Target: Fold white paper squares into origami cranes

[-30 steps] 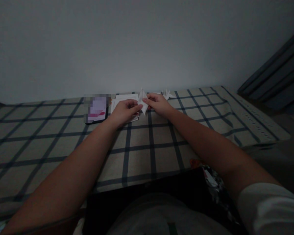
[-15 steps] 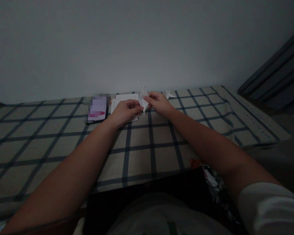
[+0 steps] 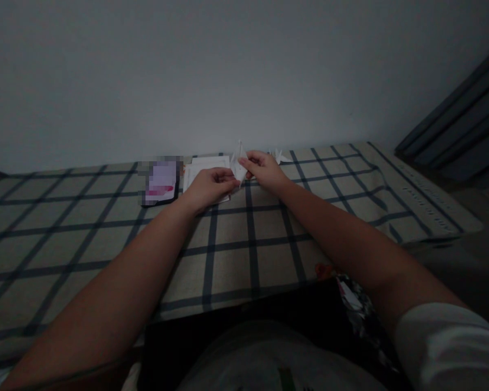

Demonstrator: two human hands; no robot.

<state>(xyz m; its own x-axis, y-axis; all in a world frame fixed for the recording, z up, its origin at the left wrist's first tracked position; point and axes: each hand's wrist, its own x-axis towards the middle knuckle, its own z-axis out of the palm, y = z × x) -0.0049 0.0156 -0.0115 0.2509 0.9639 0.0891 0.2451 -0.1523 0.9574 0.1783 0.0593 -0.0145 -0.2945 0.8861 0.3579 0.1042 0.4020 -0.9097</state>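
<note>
A small white folded paper [image 3: 238, 169], diamond-shaped with a pointed top, is held upright between my two hands above the cloth. My left hand [image 3: 212, 185] pinches its lower left edge between thumb and fingers. On the other side, my right hand [image 3: 264, 169] grips its right edge, thumb across the front face. White paper sheets [image 3: 207, 162] lie partly under and behind my left hand. Just beyond my right hand rests a folded white paper piece with pointed tips [image 3: 282, 157], possibly a paper crane.
A phone-like dark-edged object [image 3: 161, 184], its face pixelated, lies left of the sheets. The checked tablecloth [image 3: 232, 258] covers the table up to the pale wall [image 3: 236, 70]. Dark pleated fabric [image 3: 464, 108] hangs at the right.
My left fingers have shifted very slightly at the lower edge of the folded paper, and the paper has tilted a little. Both hands keep their hold.
</note>
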